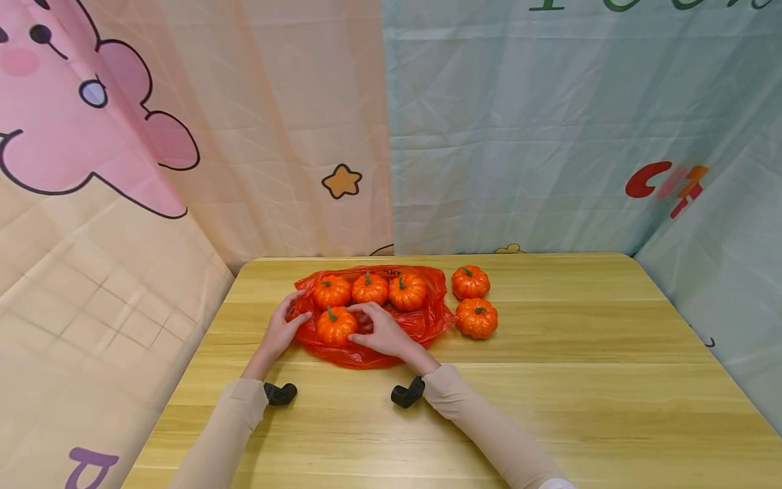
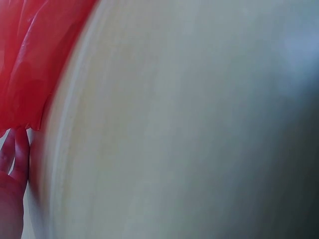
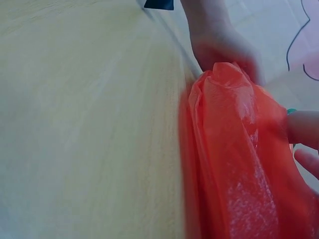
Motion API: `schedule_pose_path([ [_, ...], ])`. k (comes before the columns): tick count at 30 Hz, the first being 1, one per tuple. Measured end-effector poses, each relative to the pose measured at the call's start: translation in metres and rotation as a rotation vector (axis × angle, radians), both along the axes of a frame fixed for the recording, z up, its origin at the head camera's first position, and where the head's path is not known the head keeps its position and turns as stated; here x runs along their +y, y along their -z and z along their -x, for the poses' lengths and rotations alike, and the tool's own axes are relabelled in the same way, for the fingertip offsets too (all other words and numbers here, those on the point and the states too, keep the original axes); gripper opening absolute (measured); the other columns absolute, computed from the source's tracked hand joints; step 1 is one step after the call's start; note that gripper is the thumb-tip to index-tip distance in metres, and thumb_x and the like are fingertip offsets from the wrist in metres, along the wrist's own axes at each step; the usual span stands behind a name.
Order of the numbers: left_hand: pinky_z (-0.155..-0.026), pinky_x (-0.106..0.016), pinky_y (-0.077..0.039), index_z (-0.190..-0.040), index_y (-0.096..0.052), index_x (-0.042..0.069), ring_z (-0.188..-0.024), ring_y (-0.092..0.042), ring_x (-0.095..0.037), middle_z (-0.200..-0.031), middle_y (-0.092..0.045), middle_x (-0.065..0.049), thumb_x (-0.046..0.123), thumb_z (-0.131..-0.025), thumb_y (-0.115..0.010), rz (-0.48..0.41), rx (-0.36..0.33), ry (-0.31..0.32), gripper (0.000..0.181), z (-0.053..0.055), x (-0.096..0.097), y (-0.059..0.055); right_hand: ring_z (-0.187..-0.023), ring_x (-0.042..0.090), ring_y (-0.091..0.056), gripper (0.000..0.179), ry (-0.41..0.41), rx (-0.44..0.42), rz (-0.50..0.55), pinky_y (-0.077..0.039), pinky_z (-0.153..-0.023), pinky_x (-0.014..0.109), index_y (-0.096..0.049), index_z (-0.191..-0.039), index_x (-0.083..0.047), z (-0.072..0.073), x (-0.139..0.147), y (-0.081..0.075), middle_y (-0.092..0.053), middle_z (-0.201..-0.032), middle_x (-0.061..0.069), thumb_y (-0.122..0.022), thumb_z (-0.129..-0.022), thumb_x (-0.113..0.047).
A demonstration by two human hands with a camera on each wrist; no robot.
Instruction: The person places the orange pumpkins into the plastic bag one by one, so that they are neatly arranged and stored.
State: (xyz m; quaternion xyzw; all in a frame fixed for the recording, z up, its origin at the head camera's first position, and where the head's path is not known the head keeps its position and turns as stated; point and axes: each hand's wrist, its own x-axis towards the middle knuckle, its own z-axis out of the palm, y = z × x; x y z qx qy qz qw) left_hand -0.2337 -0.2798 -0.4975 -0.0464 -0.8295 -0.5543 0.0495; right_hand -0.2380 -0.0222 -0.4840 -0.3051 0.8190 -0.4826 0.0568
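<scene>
The red bag is seemingly steadied by the left hand, finger grip unclear; its front pumpkin is held in the right hand's fingers.

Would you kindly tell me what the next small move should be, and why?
Probably, the right grip should ease off the front pumpkin toward the nearer loose pumpkin: that front one already sits in the red bag, while two lie outside.

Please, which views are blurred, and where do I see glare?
Head view: pumpkins look fairly sharp; left wrist view: tabletop blurred, darkening toward the lower right; right wrist view: tabletop soft, small bright highlights on the red bag.
</scene>
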Motion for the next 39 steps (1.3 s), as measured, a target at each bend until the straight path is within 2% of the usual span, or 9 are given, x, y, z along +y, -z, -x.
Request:
schedule_pose_path([
  [4, -0.117, -0.051, -0.021, -0.145, -0.036, 0.005, -0.141, -0.03, -0.034, -0.151, -0.035, -0.019, 0.011, -0.096, -0.056, -0.017, -0.001, 0.007, 0.052, 0.0, 0.001, 0.0, -0.105, 0.021, -0.06, 0.052, -0.014, -0.014, 0.02, -0.052, -0.089, 0.025, -0.055, -0.131, -0.01, 0.0, 0.0, 0.001, -0.056, -0.124, 0.01, -0.074, -0.083, -0.014],
  [16, -0.117, -0.052, -0.021, -0.144, -0.037, 0.005, -0.14, -0.031, -0.034, -0.151, -0.036, -0.018, 0.014, -0.096, -0.057, -0.011, 0.009, 0.002, 0.053, 0.0, 0.003, -0.002, -0.114, 0.022, -0.058, 0.052, -0.089, -0.055, 0.041, -0.051, -0.096, 0.035, -0.05, -0.135, -0.01, 0.002, 0.005, 0.0, -0.057, -0.13, 0.009, -0.069, -0.087, -0.012],
  [19, -0.117, -0.044, -0.025, -0.145, -0.037, 0.005, -0.138, -0.033, -0.033, -0.15, -0.036, -0.018, 0.015, -0.096, -0.057, -0.013, -0.003, -0.007, 0.053, 0.0, 0.003, -0.002, -0.116, 0.023, -0.057, 0.05, -0.096, -0.048, 0.022, -0.05, -0.097, 0.035, -0.049, -0.136, -0.01, 0.002, 0.006, -0.002, -0.057, -0.13, 0.009, -0.067, -0.089, -0.011],
  [22, -0.11, -0.025, -0.032, -0.144, -0.038, 0.006, -0.136, -0.036, -0.032, -0.15, -0.038, -0.018, 0.016, -0.096, -0.057, -0.017, -0.014, -0.018, 0.053, 0.001, 0.002, -0.002, -0.119, 0.021, -0.055, 0.05, -0.088, -0.035, -0.018, -0.048, -0.1, 0.035, -0.048, -0.137, -0.012, 0.001, 0.006, -0.003, -0.055, -0.133, 0.007, -0.066, -0.09, -0.013],
  [24, -0.103, -0.015, -0.032, -0.144, -0.038, 0.006, -0.135, -0.037, -0.031, -0.15, -0.038, -0.017, 0.016, -0.096, -0.058, -0.017, -0.018, -0.022, 0.053, 0.001, 0.002, -0.002, -0.122, 0.02, -0.053, 0.05, -0.078, -0.019, -0.052, -0.045, -0.102, 0.035, -0.048, -0.137, -0.013, 0.001, 0.007, -0.004, -0.054, -0.136, 0.005, -0.065, -0.09, -0.014],
  [26, -0.103, -0.015, -0.032, -0.145, -0.037, 0.006, -0.135, -0.037, -0.031, -0.15, -0.038, -0.017, 0.017, -0.096, -0.057, -0.01, -0.019, -0.021, 0.054, 0.001, 0.002, -0.002, -0.125, 0.021, -0.051, 0.05, -0.069, 0.002, -0.08, -0.043, -0.105, 0.036, -0.048, -0.137, -0.014, 0.0, 0.008, -0.007, -0.052, -0.138, 0.005, -0.065, -0.091, -0.015],
  [29, -0.111, -0.029, -0.031, -0.145, -0.037, 0.006, -0.137, -0.036, -0.031, -0.15, -0.037, -0.017, 0.017, -0.096, -0.058, -0.006, -0.02, -0.019, 0.054, 0.001, 0.002, -0.003, -0.128, 0.024, -0.049, 0.048, -0.053, 0.035, -0.1, -0.04, -0.107, 0.04, -0.049, -0.137, -0.015, -0.002, 0.011, -0.011, -0.051, -0.139, 0.005, -0.064, -0.091, -0.016],
  [32, -0.114, -0.041, -0.028, -0.145, -0.037, 0.007, -0.137, -0.035, -0.031, -0.15, -0.037, -0.016, 0.017, -0.096, -0.058, -0.007, -0.021, -0.022, 0.054, 0.0, 0.001, -0.003, -0.128, 0.026, -0.048, 0.047, -0.036, 0.07, -0.111, -0.041, -0.107, 0.042, -0.049, -0.136, -0.013, -0.005, 0.015, -0.016, -0.05, -0.14, 0.005, -0.064, -0.091, -0.016],
  [39, -0.111, -0.028, -0.03, -0.145, -0.037, 0.005, -0.137, -0.036, -0.031, -0.151, -0.037, -0.017, 0.015, -0.096, -0.057, -0.005, -0.011, -0.016, 0.053, -0.002, 0.0, -0.003, -0.123, 0.022, -0.05, 0.046, 0.034, 0.228, -0.128, -0.044, -0.103, 0.04, -0.052, -0.134, -0.013, -0.009, 0.028, -0.02, -0.053, -0.135, 0.002, -0.065, -0.09, -0.013],
])
